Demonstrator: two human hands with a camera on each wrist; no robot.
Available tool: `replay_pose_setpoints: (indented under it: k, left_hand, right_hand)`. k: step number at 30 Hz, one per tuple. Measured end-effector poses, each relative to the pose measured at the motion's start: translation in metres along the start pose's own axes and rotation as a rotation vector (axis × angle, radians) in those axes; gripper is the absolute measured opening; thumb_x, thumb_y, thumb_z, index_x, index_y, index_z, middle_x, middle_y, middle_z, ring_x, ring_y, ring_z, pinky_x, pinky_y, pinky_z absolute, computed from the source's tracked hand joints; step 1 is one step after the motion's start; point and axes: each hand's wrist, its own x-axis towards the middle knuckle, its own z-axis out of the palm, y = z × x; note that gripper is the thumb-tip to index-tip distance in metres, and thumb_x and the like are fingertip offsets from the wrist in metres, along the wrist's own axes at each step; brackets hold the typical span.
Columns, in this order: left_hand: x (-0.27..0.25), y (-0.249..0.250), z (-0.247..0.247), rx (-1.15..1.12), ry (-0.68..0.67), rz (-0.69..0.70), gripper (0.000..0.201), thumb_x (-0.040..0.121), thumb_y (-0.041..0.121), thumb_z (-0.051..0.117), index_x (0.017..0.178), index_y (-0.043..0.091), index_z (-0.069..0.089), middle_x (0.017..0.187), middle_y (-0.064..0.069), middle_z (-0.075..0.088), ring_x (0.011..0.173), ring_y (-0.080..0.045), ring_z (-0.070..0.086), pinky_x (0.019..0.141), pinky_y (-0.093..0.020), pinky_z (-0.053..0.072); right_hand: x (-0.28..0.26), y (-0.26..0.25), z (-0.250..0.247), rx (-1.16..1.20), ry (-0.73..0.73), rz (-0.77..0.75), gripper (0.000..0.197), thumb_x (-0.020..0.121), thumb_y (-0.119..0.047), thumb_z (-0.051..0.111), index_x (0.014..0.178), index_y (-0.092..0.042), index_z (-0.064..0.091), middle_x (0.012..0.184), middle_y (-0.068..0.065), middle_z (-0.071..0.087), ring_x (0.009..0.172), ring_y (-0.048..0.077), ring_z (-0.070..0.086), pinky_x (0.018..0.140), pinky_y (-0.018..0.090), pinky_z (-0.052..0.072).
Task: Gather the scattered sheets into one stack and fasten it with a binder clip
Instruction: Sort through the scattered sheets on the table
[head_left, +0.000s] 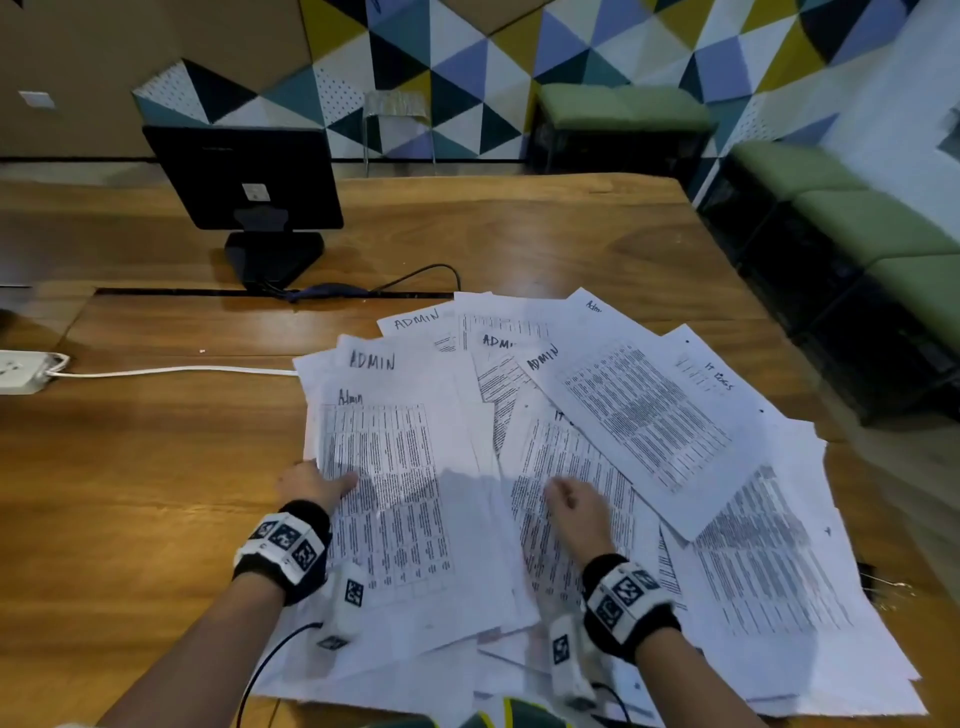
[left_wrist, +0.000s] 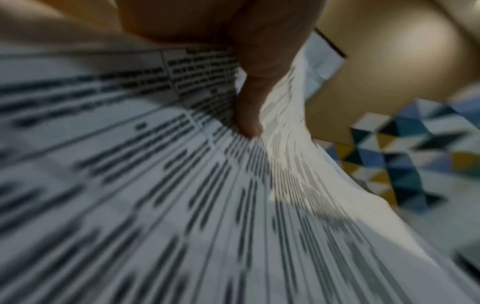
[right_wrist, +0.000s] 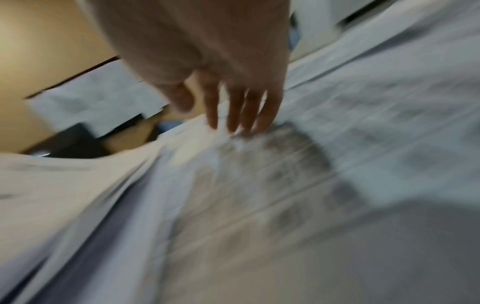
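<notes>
White printed sheets (head_left: 597, 467) lie fanned and overlapping on the wooden bench (head_left: 156, 467), covering its near right portion up to the near edge; several carry a handwritten "ADMIN" heading. The left hand (head_left: 311, 486) grips the left edge of the leftmost sheet (head_left: 384, 467), thumb (left_wrist: 249, 98) on top and the paper bowed upward beside it. The right hand (head_left: 576, 512) rests over the middle of the spread, fingers (right_wrist: 233, 111) straight and close together, tips touching the paper. A black monitor (head_left: 244, 176) stands near the far left edge. A white power strip (head_left: 21, 370) lies at the left edge.
</notes>
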Motion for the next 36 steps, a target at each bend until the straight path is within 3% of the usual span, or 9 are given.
replay_pose_setpoints:
  k: [2,5,7,10,15,20,23,29,36]
  left_hand:
    - [-0.001,0.000,0.002,0.120,0.172,0.138,0.055,0.079,0.031,0.067,0.123,0.001,0.053,0.145,-0.015,0.031,0.132,-0.035,0.026,0.109,-0.055,0.024]
    - [-0.005,0.006,-0.002,0.012,0.225,0.211,0.041,0.085,0.025,0.061,0.117,0.001,0.058,0.130,-0.020,0.047,0.117,-0.037,0.044,0.102,-0.052,0.035]
    - [-0.006,0.009,-0.009,-0.203,0.138,0.149,0.039,0.089,0.022,0.056,0.112,-0.009,0.055,0.085,-0.020,0.058,0.073,-0.031,0.056,0.069,-0.039,0.052]
    - [0.000,0.008,-0.018,-0.390,0.094,0.045,0.038,0.089,0.017,0.057,0.111,-0.012,0.051,0.066,-0.009,0.046,0.052,-0.020,0.041,0.048,-0.027,0.037]
    - [0.000,0.001,-0.027,-0.513,0.103,-0.037,0.050,0.090,0.017,0.057,0.123,-0.016,0.040,0.063,-0.006,0.039,0.054,-0.019,0.037,0.049,-0.026,0.030]
    - [-0.003,-0.004,-0.034,-0.585,0.173,-0.005,0.046,0.090,0.010,0.055,0.125,-0.016,0.040,0.069,-0.009,0.046,0.065,-0.028,0.048,0.052,-0.022,0.045]
    - [-0.001,-0.002,-0.052,-0.547,0.278,0.010,0.043,0.089,0.009,0.055,0.124,-0.014,0.046,0.113,-0.031,0.057,0.108,-0.042,0.054,0.087,-0.042,0.046]
    - [0.010,-0.012,-0.098,-0.608,0.418,0.011,0.045,0.089,0.014,0.057,0.127,-0.009,0.046,0.129,-0.026,0.052,0.118,-0.039,0.051,0.095,-0.042,0.041]
    - [0.066,-0.023,-0.140,-0.769,0.552,0.038,0.058,0.082,0.044,0.060,0.123,0.004,0.054,0.128,-0.017,0.056,0.115,-0.034,0.055,0.092,-0.045,0.044]
  right_hand:
    - [0.009,0.019,-0.031,-0.252,0.246,0.162,0.041,0.090,-0.027,0.052,0.129,-0.016,0.048,0.143,0.014,0.037,0.129,0.029,0.038,0.106,0.046,0.033]
    - [0.018,0.042,-0.059,-0.488,0.119,0.268,0.065,0.090,-0.043,0.049,0.144,-0.020,0.022,0.155,0.017,0.009,0.143,0.034,0.009,0.114,0.053,0.018]
    - [0.017,0.047,-0.059,-0.595,-0.019,0.237,0.066,0.091,-0.050,0.042,0.146,-0.021,0.018,0.155,0.016,0.009,0.142,0.035,0.013,0.112,0.054,0.021]
    - [0.014,0.043,-0.058,-0.702,-0.026,0.107,0.054,0.093,-0.051,0.036,0.138,-0.021,0.034,0.143,0.013,0.038,0.129,0.029,0.040,0.105,0.045,0.031]
    - [0.045,0.037,-0.092,-0.334,0.185,0.054,0.034,0.091,-0.029,0.053,0.117,-0.009,0.057,0.121,0.017,0.060,0.111,0.031,0.054,0.095,0.039,0.044]
    - [0.094,0.049,-0.118,-0.547,0.045,0.256,0.098,0.071,-0.045,0.074,0.145,-0.010,0.019,0.148,0.021,0.026,0.137,0.037,0.024,0.109,0.051,0.030]
    - [0.103,0.049,-0.118,-0.624,-0.034,0.302,0.119,0.061,-0.050,0.079,0.147,-0.012,0.006,0.148,0.023,0.022,0.137,0.041,0.024,0.108,0.052,0.032]
    - [0.110,0.046,-0.123,-0.651,0.037,0.310,0.087,0.067,-0.066,0.066,0.126,-0.004,0.047,0.129,0.024,0.042,0.123,0.036,0.040,0.099,0.042,0.038]
    - [0.098,0.042,-0.104,-0.213,0.137,0.289,0.066,0.076,-0.015,0.073,0.129,-0.001,0.036,0.131,0.024,0.043,0.112,0.040,0.052,0.083,0.042,0.044]
